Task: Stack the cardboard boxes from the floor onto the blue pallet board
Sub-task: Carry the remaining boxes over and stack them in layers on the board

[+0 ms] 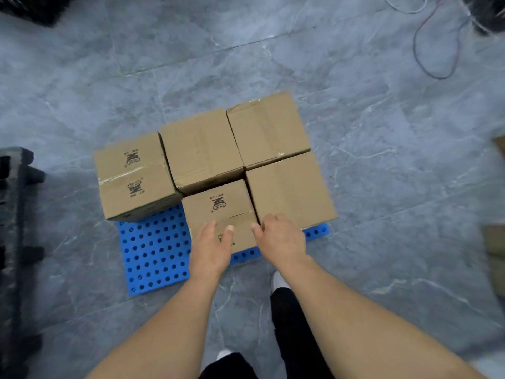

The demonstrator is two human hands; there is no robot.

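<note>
Both forearms reach in from six o'clock and meet at the small front box (221,212), which sits on the blue pallet board (153,250) near the board's middle front. The left hand (211,248) lies flat on the near part of its top, fingers straight and relaxed, gripping nothing; the right hand (278,239) rests at the box's right near corner with its fingers bent over the seam against the big right front box (289,190), though whether it pinches the edge or only presses there I cannot tell. The step in hand looks like seating this box, and to do it well the person should push it toward twelve o'clock until it is flush with the rear middle box (200,149), keep its right side tight to its neighbour, and press down evenly so it does not tilt on the perforated surface. At nine o'clock from it the printed left box (134,176) stands at the board's far left, leaving bare blue at seven o'clock for another box. Farthest, at one o'clock, the rear right box (269,127) closes the back row. More cardboard (496,242) shows at the three o'clock edge, blurred.
</note>
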